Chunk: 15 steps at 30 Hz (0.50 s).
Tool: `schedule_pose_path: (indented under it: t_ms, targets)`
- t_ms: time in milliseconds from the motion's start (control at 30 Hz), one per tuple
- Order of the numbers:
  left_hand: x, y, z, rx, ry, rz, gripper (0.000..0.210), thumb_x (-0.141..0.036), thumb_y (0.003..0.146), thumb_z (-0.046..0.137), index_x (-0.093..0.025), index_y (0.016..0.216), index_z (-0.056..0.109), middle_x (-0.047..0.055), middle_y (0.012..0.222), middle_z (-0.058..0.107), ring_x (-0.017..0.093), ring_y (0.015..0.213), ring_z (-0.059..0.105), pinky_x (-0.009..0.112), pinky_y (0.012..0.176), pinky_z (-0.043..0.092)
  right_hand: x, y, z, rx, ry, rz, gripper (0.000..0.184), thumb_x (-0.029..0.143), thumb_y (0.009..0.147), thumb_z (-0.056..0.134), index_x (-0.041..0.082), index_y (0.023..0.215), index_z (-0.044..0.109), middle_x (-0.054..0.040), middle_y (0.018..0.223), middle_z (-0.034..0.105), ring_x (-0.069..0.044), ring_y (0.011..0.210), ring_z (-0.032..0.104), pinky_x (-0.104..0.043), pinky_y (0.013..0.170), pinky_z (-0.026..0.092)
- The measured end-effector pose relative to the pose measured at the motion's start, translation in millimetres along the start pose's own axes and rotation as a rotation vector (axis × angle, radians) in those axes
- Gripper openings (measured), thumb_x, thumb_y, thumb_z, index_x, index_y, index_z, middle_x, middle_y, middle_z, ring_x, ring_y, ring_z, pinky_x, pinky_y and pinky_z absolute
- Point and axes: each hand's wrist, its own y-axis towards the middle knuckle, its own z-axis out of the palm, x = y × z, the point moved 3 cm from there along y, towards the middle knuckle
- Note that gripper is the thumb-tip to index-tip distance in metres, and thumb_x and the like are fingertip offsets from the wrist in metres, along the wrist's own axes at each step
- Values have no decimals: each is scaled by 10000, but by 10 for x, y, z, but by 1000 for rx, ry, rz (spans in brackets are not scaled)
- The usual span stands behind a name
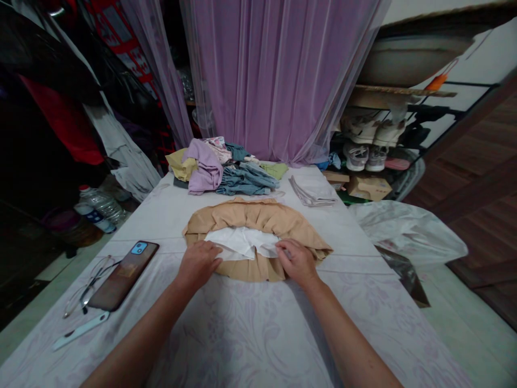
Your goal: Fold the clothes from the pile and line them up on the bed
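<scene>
hands (200, 262) (298, 262) touch white cloth (237, 240) inside tan garment (258, 213).

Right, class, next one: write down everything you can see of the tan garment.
The tan garment lies spread on the pale floral cloth in a wide, rough oval. Its matte fabric looks soft and is gathered into folds along the far side. Creased white inner fabric shows through the middle, with tan again on the near side. The left grip touches the white part's left end, the right grip its right end; whether they pinch it is unclear.
</scene>
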Motion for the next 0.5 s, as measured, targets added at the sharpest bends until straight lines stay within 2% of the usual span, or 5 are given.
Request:
schedule_pose_path:
  t_ms: [100,200,300,400,500]
  targets:
    - [146,2,-19,24,1,20,281,-266,811,673,-218,1085,712,96,1083,708,290,1031,616,415,872,436,274,36,34,41,31,-66,218,226,918,479,217,872,692,-46,835,710,-165,805,643,-264,746,482]
    - [211,28,-57,60,22,86,293,-245,785,688,-230,1076,718,84,1059,708,281,1011,615,413,876,434,562,108,193,232,9,-171,202,241,923,500,229,900,701,-44,913,711,-171,880,623,-284,818,463]
    - [215,35,-66,50,85,137,216,-224,809,657,-237,1011,732,75,966,704,268,946,612,403,825,437,717,209,400,369,-165,-74,162,319,879,587,218,940,697,-64,962,687,-206,947,601,-315,843,451]
    - [206,13,-44,-42,108,171,144,-225,870,593,-219,899,734,72,861,693,243,872,605,379,779,438,772,306,562,428,-342,65,269,412,856,604,182,975,675,-95,979,666,-240,958,601,-337,814,455]
    - [218,-35,-42,-180,83,208,148,-209,889,565,-198,884,713,64,840,701,225,840,605,363,770,446,769,381,622,483,-434,133,219,331,884,551,171,989,658,-103,987,672,-226,919,625,-315,759,448]
